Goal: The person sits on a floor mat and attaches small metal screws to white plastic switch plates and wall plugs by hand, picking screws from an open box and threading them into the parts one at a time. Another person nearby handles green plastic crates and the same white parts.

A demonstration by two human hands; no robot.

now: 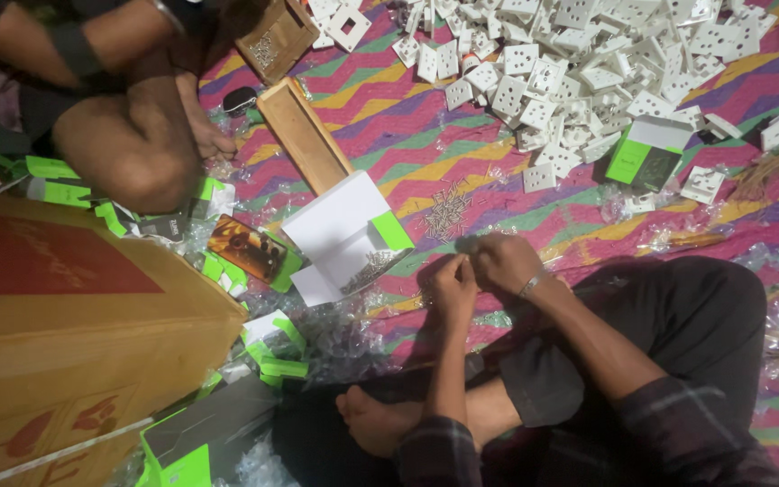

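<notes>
My left hand (453,290) and my right hand (500,261) meet over the zigzag-patterned mat (389,117), fingertips pinched together on something too small to make out. A metal bracelet sits on my right wrist. Just beyond the hands lies a loose heap of small metal screws (448,215). To their left an open white carton with a green flap (346,236) holds more screws. My legs are crossed in dark trousers and a bare foot (373,420) shows below.
A big pile of white socket plates (588,63) fills the far right. Another person sits at the top left, knee (128,153) bent, beside two wooden trays (304,135). A large cardboard box (74,316) stands left, with green-white cartons (646,153) and clear plastic bags (335,335) scattered about.
</notes>
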